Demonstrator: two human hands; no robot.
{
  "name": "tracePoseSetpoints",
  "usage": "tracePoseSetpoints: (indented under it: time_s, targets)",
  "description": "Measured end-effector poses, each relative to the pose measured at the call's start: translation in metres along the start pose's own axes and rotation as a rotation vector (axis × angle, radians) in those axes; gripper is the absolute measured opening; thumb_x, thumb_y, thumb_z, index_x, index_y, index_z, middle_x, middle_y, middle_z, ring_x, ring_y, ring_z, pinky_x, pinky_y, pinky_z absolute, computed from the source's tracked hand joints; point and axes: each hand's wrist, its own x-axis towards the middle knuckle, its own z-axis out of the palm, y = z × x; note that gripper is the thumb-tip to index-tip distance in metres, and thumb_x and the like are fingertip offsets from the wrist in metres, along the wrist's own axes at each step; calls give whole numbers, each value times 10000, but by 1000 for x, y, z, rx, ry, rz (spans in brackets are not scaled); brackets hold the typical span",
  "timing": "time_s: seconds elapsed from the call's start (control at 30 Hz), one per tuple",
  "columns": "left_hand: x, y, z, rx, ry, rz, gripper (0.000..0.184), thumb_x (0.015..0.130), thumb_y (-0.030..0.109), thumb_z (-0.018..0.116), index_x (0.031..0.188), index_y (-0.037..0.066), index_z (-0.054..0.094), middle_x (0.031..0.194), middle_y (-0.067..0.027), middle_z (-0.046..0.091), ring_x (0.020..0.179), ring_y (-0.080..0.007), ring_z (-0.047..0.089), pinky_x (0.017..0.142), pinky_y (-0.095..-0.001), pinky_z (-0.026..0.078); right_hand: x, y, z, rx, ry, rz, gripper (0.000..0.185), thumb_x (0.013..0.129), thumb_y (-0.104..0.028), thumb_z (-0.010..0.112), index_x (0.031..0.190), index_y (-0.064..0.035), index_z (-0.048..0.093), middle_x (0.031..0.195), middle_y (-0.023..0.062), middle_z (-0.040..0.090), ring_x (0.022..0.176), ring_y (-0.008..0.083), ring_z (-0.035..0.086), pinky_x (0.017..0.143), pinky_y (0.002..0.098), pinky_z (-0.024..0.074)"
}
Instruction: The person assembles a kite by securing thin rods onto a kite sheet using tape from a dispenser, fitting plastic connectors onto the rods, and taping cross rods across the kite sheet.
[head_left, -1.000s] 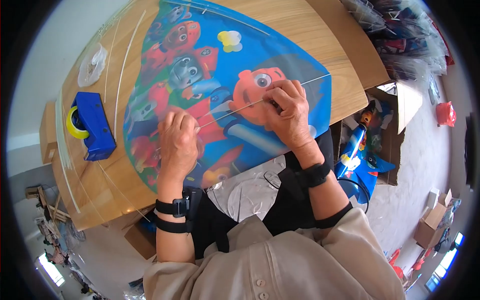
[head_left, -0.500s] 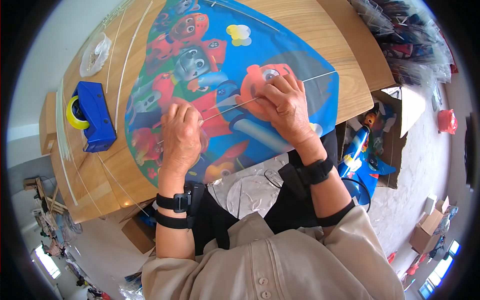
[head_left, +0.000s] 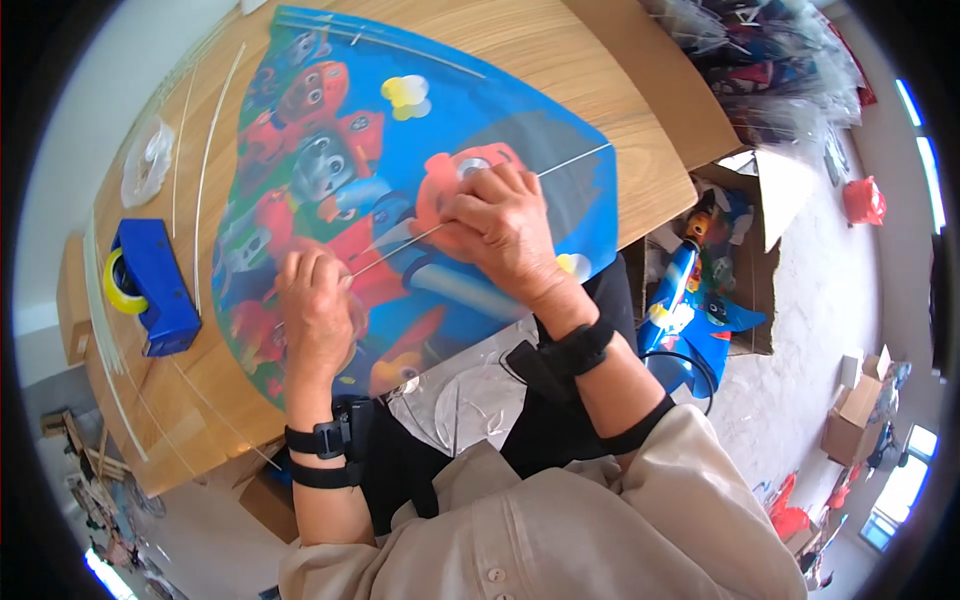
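A blue kite sail [head_left: 545,115] printed with cartoon dogs lies spread on the wooden table [head_left: 650,150], its near edge over my lap. Across it runs a thin pale rod [head_left: 385,257], reaching the sail's right-hand corner. My left hand [head_left: 318,312] is closed around the rod at the sail's lower left. Further right, my right hand [head_left: 508,228] pinches the same rod over the large printed face. The fingertips of both hands are partly hidden behind the knuckles. Another rod [head_left: 415,50] lies along the sail's far edge.
On the left stands a blue tape dispenser [head_left: 158,290] with a yellow roll, near several thin rods [head_left: 215,130] and a clear plastic bag [head_left: 147,165]. A cardboard box [head_left: 762,310] with printed kite material [head_left: 690,320] sits right of the table, below plastic-wrapped stock [head_left: 770,70].
The whole view has shifted, so the table and sail appear further left. Both hands keep their hold on the rod, at nearly the same spots over the sail.
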Motion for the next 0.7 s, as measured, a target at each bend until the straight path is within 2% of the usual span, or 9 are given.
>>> tracePoseSetpoints:
  time_s: [0.03, 0.13, 0.23, 0.57, 0.63, 0.7]
  targets:
    - [0, -1, -1, 37, -43, -33, 132, 716, 16, 610, 800, 40, 511, 867, -105, 536, 877, -311, 488, 757, -416, 376, 0, 0, 0, 9, -16, 5, 205, 632, -313, 752, 698, -157, 637, 766, -22, 541, 823, 201, 534, 742, 375, 390]
    - [0, -1, 0, 31, -46, -33, 131, 719, 13, 608, 805, 37, 512, 872, -106, 533, 878, -312, 484, 757, -415, 375, -1, -3, -5, 24, -59, 31, 144, 664, -246, 718, 752, -164, 640, 797, -33, 546, 838, 181, 526, 756, 349, 372]
    - [0, 1, -1, 51, -51, -21, 131, 724, 11, 606, 813, 34, 513, 874, -106, 530, 883, -310, 481, 759, -415, 372, -1, -4, -3, 38, -43, 45, 206, 667, -329, 733, 707, -149, 642, 775, -12, 543, 838, 201, 530, 752, 378, 378]
    - [1, 4, -2, 58, -51, -26, 136, 731, 28, 609, 820, 37, 507, 867, -101, 521, 886, -310, 477, 758, -417, 362, -1, -3, -4, 33, -46, 42, 225, 675, -342, 733, 688, -139, 637, 770, -10, 543, 832, 205, 529, 762, 382, 384]
    - [1, 5, -3, 63, -41, -18, 135, 734, 31, 609, 819, 45, 506, 863, -97, 519, 882, -310, 475, 750, -415, 361, 1, -5, -8, 61, -82, 51, 156, 661, -225, 715, 748, -136, 621, 794, -12, 544, 836, 205, 525, 784, 359, 381]
    - [1, 3, -1, 54, -39, -20, 138, 731, 33, 612, 819, 48, 508, 861, -93, 519, 879, -307, 477, 746, -414, 362, 1, -4, -9, 59, -82, 39, 156, 663, -228, 714, 748, -134, 621, 796, -5, 548, 838, 213, 528, 770, 361, 379]
